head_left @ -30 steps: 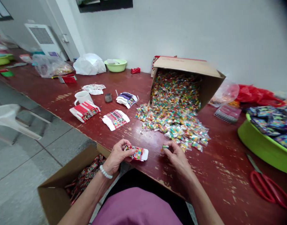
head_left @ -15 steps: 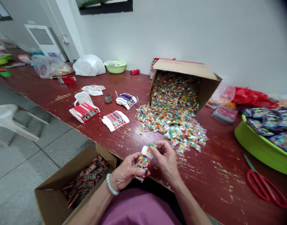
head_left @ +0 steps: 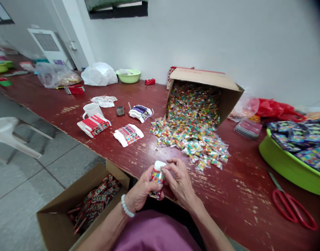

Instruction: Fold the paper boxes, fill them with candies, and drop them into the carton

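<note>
My left hand (head_left: 143,188) is closed around a small printed candy box (head_left: 157,177), red with bright coloured patterns, its white top flap standing up. At the box's upper right edge, the thumb and forefinger of my right hand (head_left: 178,179) pinch together by the flap. No candy packet shows between those fingers. Beyond my hands, clear packets of colourful candy (head_left: 199,144) spill over the table from a tipped cardboard carton (head_left: 229,104). Left of them lie flattened candy boxes (head_left: 129,135) in a fanned stack and a second red-and-white stack (head_left: 94,125).
On the floor side, an open carton (head_left: 48,223) holds many filled red boxes. Red-handled scissors (head_left: 293,209) lie at right beside a green basin (head_left: 285,167) of dark packets. A white mug (head_left: 92,109), purple flat boxes (head_left: 140,113) and a small dark tray (head_left: 120,111) sit farther back.
The candy packet in my right fingers at the box's mouth has gone from sight. My right hand has shifted slightly left, its fingers now at the flap; the box stands a little more upright.
</note>
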The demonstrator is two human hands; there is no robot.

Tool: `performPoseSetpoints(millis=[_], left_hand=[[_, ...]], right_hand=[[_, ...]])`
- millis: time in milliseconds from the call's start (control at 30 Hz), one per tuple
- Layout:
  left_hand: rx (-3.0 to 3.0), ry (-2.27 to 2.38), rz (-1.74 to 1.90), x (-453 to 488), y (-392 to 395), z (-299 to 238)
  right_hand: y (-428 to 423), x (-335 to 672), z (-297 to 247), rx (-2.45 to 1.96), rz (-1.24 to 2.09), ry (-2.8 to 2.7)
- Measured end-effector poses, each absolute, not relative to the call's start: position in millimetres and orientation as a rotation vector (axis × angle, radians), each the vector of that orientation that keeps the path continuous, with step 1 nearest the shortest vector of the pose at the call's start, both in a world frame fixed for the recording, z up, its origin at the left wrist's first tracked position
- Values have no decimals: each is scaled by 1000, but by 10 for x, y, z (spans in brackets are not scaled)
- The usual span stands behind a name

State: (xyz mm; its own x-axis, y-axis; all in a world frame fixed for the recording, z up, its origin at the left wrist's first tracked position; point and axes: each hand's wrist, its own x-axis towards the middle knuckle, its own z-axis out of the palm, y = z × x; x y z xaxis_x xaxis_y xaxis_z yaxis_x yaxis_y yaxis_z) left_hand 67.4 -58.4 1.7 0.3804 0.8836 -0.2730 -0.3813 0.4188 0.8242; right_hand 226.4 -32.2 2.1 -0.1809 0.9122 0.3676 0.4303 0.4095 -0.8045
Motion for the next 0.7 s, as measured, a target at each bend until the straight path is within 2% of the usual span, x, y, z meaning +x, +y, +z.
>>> performPoseSetpoints(millis=[233, 500, 600, 700], left_hand=[[370, 819, 962, 657, -476, 60], [386, 1024, 1104, 697, -512, 33], [481, 1002, 1083, 711, -550, -5], [534, 977, 1031, 727, -574, -28]], right_hand=[[-398, 2229, -107, -1178, 772, -1583], [-385, 2202, -68, -961, 731, -1739], [-342, 2242, 2, -950, 871, -1780], [-316, 2243, 15, -994, 1190, -1667]])
